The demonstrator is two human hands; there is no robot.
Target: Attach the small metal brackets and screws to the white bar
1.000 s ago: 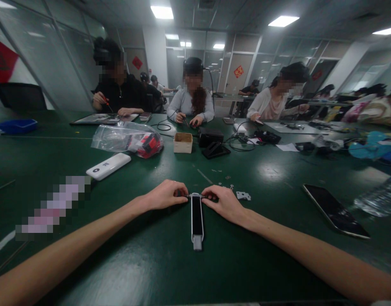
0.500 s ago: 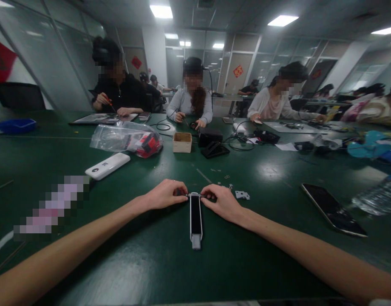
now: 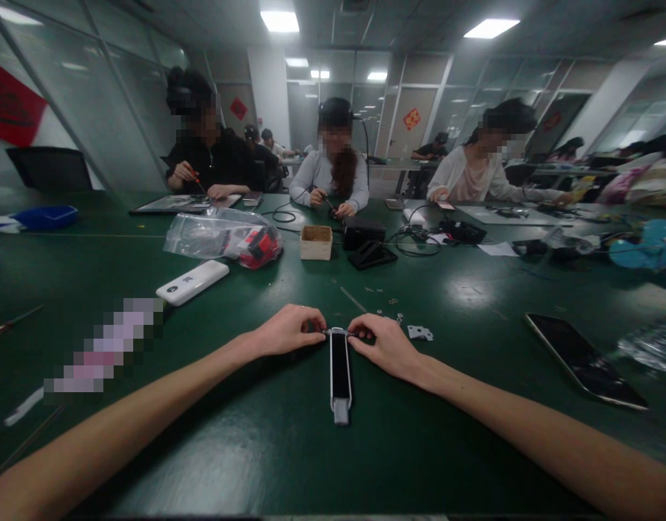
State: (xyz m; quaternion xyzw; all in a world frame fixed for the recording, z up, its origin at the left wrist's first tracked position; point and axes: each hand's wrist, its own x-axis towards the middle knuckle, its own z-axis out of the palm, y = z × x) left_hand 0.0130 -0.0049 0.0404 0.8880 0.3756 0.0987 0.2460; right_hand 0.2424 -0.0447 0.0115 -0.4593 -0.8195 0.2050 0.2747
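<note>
A long, narrow device (image 3: 340,373) with a white frame and a black inset lies on the green table, a light grey block at its near end. Both hands meet its far end, one on each side. My left hand (image 3: 289,331) is closed, thumb and fingertips pinching a thin metal piece that juts out on the left. On the right side my right hand (image 3: 384,340) pinches a similar thin metal piece. The fingertips mostly cover these pieces, so their exact kind is hidden. Just right of my right hand lie a flat silver bracket (image 3: 420,333) and several small rings (image 3: 399,317).
A white power bank (image 3: 192,282) lies left, before a plastic bag (image 3: 224,235) with red items. A small box (image 3: 316,243) and a black stand (image 3: 372,255) are ahead. To the right are a phone (image 3: 586,360) and a plastic bottle (image 3: 652,341). Co-workers sit opposite.
The whole view has shifted slightly, so things appear a little further right. Both hands keep the same pinch at the device's far end.
</note>
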